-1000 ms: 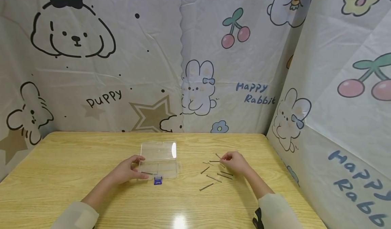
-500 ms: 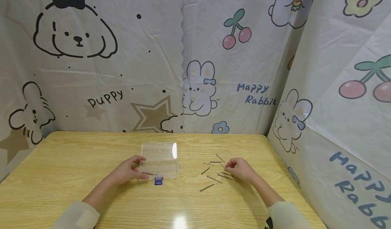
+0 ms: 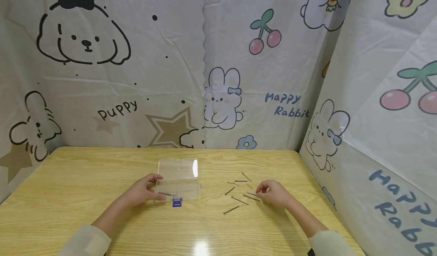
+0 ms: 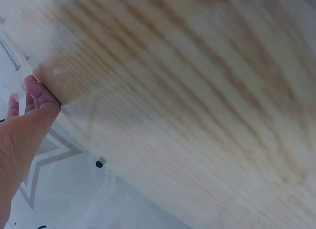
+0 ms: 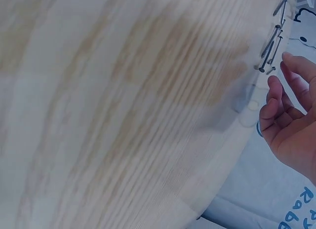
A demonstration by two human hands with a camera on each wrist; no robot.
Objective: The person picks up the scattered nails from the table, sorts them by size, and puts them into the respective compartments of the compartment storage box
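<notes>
A clear plastic box (image 3: pixel 187 190) with dividers stands at mid-table, its lid (image 3: pixel 177 168) tipped back. My left hand (image 3: pixel 139 190) grips the left end, thumb along the front and fingers behind. One nail (image 3: pixel 166 193) lies inside near the thumb; a blue latch (image 3: pixel 176 202) hangs at the front edge. To the right, several loose nails (image 3: pixel 231 210) are scattered on the wood. My right hand (image 3: pixel 275 193) is over their right side, fingertips right at the end of a nail (image 3: pixel 252 198). In the right wrist view, a gap shows between this hand's (image 5: pixel 296 125) thumb and index finger.
The wooden table (image 3: pixel 102 165) reaches back to a printed cloth (image 3: pixel 164 77) with cartoon animals. Another cloth (image 3: pixel 375 142) slants along the right side, close to the table's edge. A bright light reflection shows near the table's front.
My right hand has moved right and toward me, from the far nails to the right end of the nearer ones. The left hand stays on the box.
</notes>
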